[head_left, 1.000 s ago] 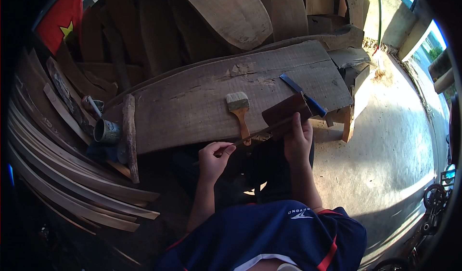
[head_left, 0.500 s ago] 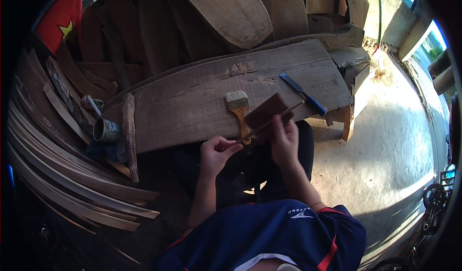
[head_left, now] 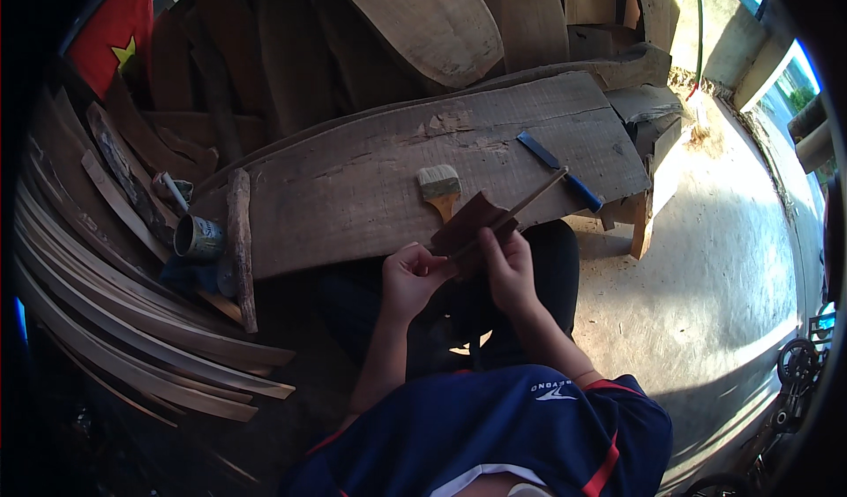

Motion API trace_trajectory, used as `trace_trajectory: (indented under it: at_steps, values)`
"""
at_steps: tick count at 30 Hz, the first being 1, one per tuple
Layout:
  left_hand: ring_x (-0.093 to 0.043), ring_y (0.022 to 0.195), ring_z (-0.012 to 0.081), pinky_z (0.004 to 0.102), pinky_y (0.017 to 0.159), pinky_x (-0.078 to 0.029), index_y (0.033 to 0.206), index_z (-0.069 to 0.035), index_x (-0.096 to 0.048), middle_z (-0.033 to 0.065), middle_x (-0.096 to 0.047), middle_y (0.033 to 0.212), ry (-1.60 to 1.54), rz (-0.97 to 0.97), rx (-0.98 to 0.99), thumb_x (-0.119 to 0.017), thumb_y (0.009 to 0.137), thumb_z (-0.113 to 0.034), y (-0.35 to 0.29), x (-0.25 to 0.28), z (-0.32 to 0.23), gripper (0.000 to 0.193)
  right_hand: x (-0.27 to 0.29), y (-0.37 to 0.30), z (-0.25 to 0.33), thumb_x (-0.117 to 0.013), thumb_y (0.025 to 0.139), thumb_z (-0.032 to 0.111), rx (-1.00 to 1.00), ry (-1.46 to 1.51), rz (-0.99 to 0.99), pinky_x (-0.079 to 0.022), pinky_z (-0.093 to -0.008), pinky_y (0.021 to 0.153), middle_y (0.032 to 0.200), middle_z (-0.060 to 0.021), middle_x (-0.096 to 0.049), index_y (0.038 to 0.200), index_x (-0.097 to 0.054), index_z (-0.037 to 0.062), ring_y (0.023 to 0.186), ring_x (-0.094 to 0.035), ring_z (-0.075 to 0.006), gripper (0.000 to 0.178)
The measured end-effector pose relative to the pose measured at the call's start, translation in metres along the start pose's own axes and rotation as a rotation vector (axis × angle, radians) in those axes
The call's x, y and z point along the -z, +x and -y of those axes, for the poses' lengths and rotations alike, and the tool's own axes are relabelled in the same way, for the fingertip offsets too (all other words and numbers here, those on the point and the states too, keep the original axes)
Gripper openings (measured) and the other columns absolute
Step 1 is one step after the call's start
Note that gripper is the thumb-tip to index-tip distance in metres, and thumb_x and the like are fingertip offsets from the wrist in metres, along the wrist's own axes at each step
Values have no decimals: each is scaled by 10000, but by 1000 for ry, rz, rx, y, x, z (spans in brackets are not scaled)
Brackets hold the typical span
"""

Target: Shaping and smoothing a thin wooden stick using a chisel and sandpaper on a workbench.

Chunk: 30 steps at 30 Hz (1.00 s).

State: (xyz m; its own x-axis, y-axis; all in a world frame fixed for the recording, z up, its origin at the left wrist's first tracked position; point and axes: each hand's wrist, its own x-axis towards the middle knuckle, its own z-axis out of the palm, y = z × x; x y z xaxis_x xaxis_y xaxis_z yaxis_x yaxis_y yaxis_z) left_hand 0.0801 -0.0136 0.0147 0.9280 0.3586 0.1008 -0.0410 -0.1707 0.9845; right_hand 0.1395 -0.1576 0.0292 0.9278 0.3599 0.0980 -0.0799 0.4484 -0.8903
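Observation:
A thin wooden stick [head_left: 540, 192] runs slantwise over the near edge of the plank bench. My left hand [head_left: 413, 278] pinches its lower end. Around its middle, my right hand [head_left: 507, 269] grips a folded reddish-brown sheet [head_left: 466, 221] that looks like sandpaper; the stick's upper end sticks out beyond it. Just behind the sheet lies a flat paintbrush [head_left: 438, 182] with pale bristles, its wooden handle partly covered. Farther right rests a chisel [head_left: 583, 193] with a blue handle, close to the stick's tip.
The worn plank bench [head_left: 335, 188] spans the space before my knees. On the left are a paint can [head_left: 198, 237], a rough wooden crosspiece [head_left: 238, 250] and a stack of curved wooden strips [head_left: 176, 356]. Large boards [head_left: 423, 20] lean behind. A bicycle part [head_left: 785, 382] shows at far right.
My right hand and the brown sheet have slid down along the stick, closer to my left hand. My left hand has shifted slightly to the right.

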Motion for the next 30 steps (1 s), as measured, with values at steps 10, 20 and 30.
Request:
trace_trajectory:
  at_steps: [10, 20, 30]
  values:
    - [-405, 538, 11, 180, 481, -322, 805, -23, -638, -42, -479, 585, -95, 434, 205, -549, 887, -268, -15, 28, -4, 273, 38, 19, 33, -503, 907, 176, 36, 285, 18, -510, -266, 692, 912, -71, -605, 1058, -503, 11, 784, -608, -139, 224]
    - [-479, 611, 48, 181, 546, -358, 888, -17, -669, -4, -573, 716, 142, 75, -28, -645, 813, -145, -7, 18, -3, 150, 6, 14, 2, -509, 907, 151, 50, 132, -10, -444, -224, 774, 959, -26, -601, 1090, -514, 17, 877, -548, -76, 227]
    - [-509, 582, 57, 190, 525, -392, 825, 10, -653, 30, -567, 655, 158, -74, -92, -705, 753, -125, -5, -2, -2, 161, -3, 6, -8, -493, 914, 154, -14, 101, 51, -461, -232, 650, 873, -29, -592, 1046, -515, 34, 767, -568, -83, 179]
